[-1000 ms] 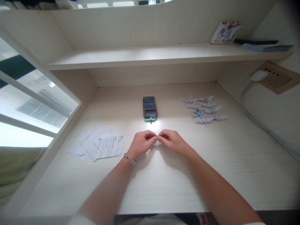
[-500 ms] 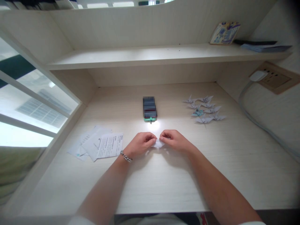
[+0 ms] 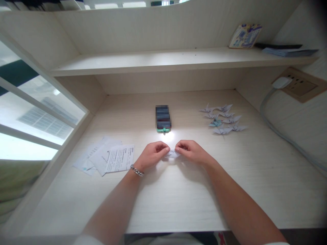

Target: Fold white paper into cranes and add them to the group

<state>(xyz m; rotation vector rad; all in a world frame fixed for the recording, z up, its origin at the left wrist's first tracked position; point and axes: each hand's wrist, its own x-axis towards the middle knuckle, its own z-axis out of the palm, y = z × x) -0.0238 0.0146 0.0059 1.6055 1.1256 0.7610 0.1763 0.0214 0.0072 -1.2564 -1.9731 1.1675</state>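
Note:
A small folded piece of white paper (image 3: 172,154) is pinched between my two hands, just above the middle of the desk. My left hand (image 3: 154,154), with a silver chain bracelet (image 3: 137,170) at the wrist, grips its left end between thumb and fingers. On the right end, my right hand (image 3: 191,152) closes in the same way. The fingers cover both ends of the paper, so its full shape is hidden. Several folded paper cranes (image 3: 222,130) stand grouped at the right back; one of them is partly blue-green.
A phone (image 3: 162,117) with a green edge lies beyond my hands, beside a bright spot of light. Printed paper sheets (image 3: 120,159) overlap at the left. A shelf (image 3: 143,61) spans the back. A grey cable (image 3: 281,132) runs down the right side from a wall socket (image 3: 304,85).
My fingertips have drawn slightly apart, and more of the folded paper's upper edge shows between them. Everything else stays where it was.

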